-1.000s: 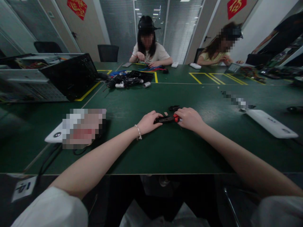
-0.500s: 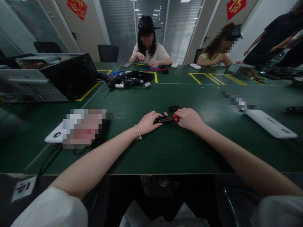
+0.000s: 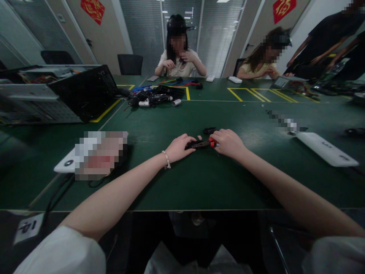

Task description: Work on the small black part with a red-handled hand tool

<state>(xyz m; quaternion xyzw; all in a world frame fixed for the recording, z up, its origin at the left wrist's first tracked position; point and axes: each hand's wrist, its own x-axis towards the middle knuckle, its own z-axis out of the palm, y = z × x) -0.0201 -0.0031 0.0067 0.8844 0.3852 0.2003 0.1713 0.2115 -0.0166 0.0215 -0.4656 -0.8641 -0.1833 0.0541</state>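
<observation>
My right hand (image 3: 228, 144) is closed round the red handles of a pair of pliers (image 3: 202, 144), whose dark jaws point left. At the jaws' end, my left hand (image 3: 179, 147) is closed on a small black part (image 3: 189, 144); its kind is mostly hidden by the fingers. Jaws and black part meet or overlap, and I cannot tell how firmly they grip. Just beyond the pliers lie another black piece (image 3: 210, 130) and a small pale scrap (image 3: 199, 137) on the green table (image 3: 182, 190).
An opened computer case (image 3: 82, 93) stands at the left. Tangled cables and a drill-like tool (image 3: 135, 101) lie at the back. White power banks rest left (image 3: 64, 163) and right (image 3: 325, 148). Other people sit or stand across the table, a person (image 3: 182, 62) directly opposite.
My hands and the pliers stay almost in place. The person opposite has lifted their hands from the coloured wires, one now raised near the face.
</observation>
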